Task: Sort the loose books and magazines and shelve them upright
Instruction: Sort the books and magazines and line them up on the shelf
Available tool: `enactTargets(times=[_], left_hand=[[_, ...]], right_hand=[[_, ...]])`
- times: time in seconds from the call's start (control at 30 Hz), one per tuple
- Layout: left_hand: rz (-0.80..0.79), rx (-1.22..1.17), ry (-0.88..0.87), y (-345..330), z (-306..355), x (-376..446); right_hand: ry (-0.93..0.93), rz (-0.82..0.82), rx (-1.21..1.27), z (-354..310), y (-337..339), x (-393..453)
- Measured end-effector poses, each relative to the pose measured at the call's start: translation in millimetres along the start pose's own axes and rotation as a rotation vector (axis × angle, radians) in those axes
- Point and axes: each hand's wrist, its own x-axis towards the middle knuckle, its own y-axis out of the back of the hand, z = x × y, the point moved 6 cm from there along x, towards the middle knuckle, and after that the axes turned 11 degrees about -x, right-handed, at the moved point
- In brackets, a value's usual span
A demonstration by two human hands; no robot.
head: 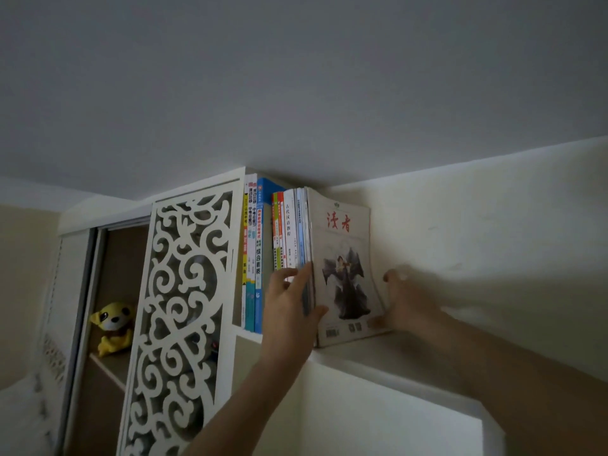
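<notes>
Upright books stand in a row on a high white shelf just under the ceiling. Taller books stand at the row's left end. At the right end stands a magazine with red characters and a dark painted figure on its cover. My left hand grips the lower spines of the thin books beside it, thumb on the magazine cover. My right hand holds the magazine's lower right edge, fingers behind it and thumb at its corner.
A white carved lattice panel stands left of the books. Behind it is a brown cabinet with a yellow plush toy on a shelf. White wall runs along the shelf to the right; the ceiling is close above.
</notes>
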Motion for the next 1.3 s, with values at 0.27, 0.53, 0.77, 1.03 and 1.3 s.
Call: enactTargets(times=[0.27,0.53,0.77,1.03,1.3], left_hand=[[-0.027,-0.004,-0.046,2.9,-9.0,-10.9],[-0.147,0.032,-0.123,4.9,-14.7,-7.6],[-0.124,0.024,-0.190,7.6,-28.4,-5.4],[-0.055,0.021,-0.259,19.5,-25.6,-30.5],[-0.331,-0.305,-0.443,-34.6,112.2,-210.3]], right_hand=[[0.213,-0.314,0.212,-47.9,-19.5,-21.2],[0.209,-0.262,0.323,-61.4,-21.2,-30.2],[0.201,-0.217,0.304,-66.7,-41.1,-23.8],[0.261,-0.325,0.098,-54.8,5.0,-76.0],[0.666,0.126,-0.281,53.4,107.3,-347.9]])
